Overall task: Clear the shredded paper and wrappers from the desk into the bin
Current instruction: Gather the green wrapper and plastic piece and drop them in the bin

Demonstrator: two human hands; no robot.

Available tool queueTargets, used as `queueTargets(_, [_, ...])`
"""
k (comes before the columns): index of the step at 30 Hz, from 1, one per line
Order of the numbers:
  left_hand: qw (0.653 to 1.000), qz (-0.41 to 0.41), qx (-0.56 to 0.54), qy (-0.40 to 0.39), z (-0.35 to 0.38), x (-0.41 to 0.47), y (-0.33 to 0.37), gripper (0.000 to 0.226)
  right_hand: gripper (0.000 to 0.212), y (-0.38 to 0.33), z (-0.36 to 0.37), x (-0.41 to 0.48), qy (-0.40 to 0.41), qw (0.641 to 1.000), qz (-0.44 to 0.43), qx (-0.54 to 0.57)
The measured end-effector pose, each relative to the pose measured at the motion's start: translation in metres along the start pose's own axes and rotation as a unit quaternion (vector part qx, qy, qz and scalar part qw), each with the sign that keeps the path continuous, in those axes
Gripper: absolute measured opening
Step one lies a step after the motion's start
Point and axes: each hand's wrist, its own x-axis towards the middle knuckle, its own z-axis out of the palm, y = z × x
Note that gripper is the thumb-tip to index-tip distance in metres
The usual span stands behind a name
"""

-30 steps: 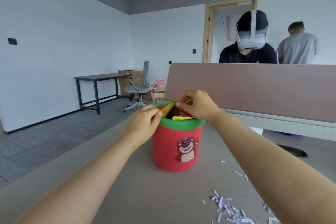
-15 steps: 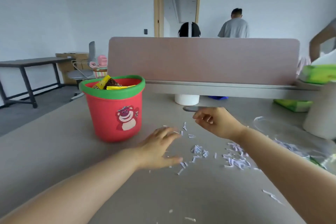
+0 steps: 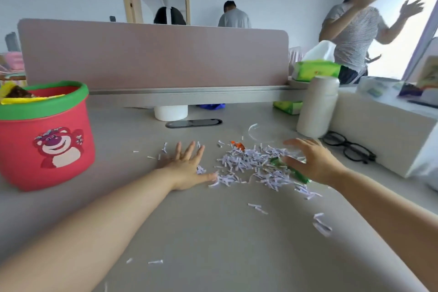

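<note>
A heap of pale shredded paper [image 3: 248, 165] lies on the grey desk [image 3: 213, 232] between my hands, with loose strips scattered toward me. My left hand [image 3: 187, 168] rests flat on the desk at the heap's left edge, fingers spread, holding nothing. At the heap's right side my right hand [image 3: 310, 163] hovers open, its palm facing the paper. A green wrapper [image 3: 292, 170] lies under that hand, and a small orange scrap [image 3: 238, 144] sits at the heap's far edge. The red bin [image 3: 45, 137] with a green rim and bear picture stands at the far left, wrappers showing inside.
A pink divider panel [image 3: 154, 54] runs across the back of the desk. A white bottle [image 3: 316, 106], black glasses [image 3: 348, 149], a white box [image 3: 384, 130] and green tissue packs [image 3: 315, 70] crowd the right. A clear plastic piece [image 3: 254, 130] lies behind the heap. People stand beyond.
My view swung right from the bin to the paper heap. Both hands left the bin's rim, came down over the desk, and now flank the heap with fingers spread.
</note>
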Motion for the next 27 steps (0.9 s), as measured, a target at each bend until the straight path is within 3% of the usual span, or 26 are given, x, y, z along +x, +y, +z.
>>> queueTargets(2, [1.000, -0.008, 0.018, -0.012, -0.002, 0.009, 0.008, 0.094, 0.093, 0.020, -0.003, -0.006, -0.048, 0.996, 0.060, -0.034])
queueTargets(3, [1.000, 0.001, 0.024, -0.017, -0.002, 0.012, 0.015, 0.093, 0.099, 0.027, -0.001, -0.009, -0.080, 0.992, 0.089, -0.042])
queueTargets(5, [0.998, 0.044, 0.036, -0.019, -0.001, 0.013, 0.033, 0.093, 0.100, 0.032, 0.002, -0.013, -0.136, 0.982, 0.125, -0.029])
queueTargets(8, [0.990, 0.136, 0.030, -0.021, 0.004, 0.010, 0.065, 0.085, 0.100, 0.019, 0.009, -0.013, -0.177, 0.980, 0.085, -0.010])
queueTargets(15, [0.979, 0.199, 0.007, -0.035, -0.001, -0.007, 0.083, 0.089, 0.082, -0.004, -0.001, -0.017, -0.155, 0.986, -0.046, 0.046])
queueTargets(19, [0.988, 0.150, 0.040, 0.028, -0.020, 0.010, 0.056, 0.132, 0.110, 0.006, -0.009, -0.010, -0.136, 0.989, -0.062, -0.009])
queueTargets(22, [0.995, 0.102, 0.005, 0.021, -0.027, 0.039, 0.045, 0.137, 0.123, 0.008, 0.003, 0.001, -0.202, 0.978, -0.022, -0.054])
queueTargets(27, [0.985, 0.169, -0.015, -0.038, -0.019, 0.060, 0.069, 0.137, 0.131, 0.001, 0.013, 0.027, -0.177, 0.982, -0.039, -0.046])
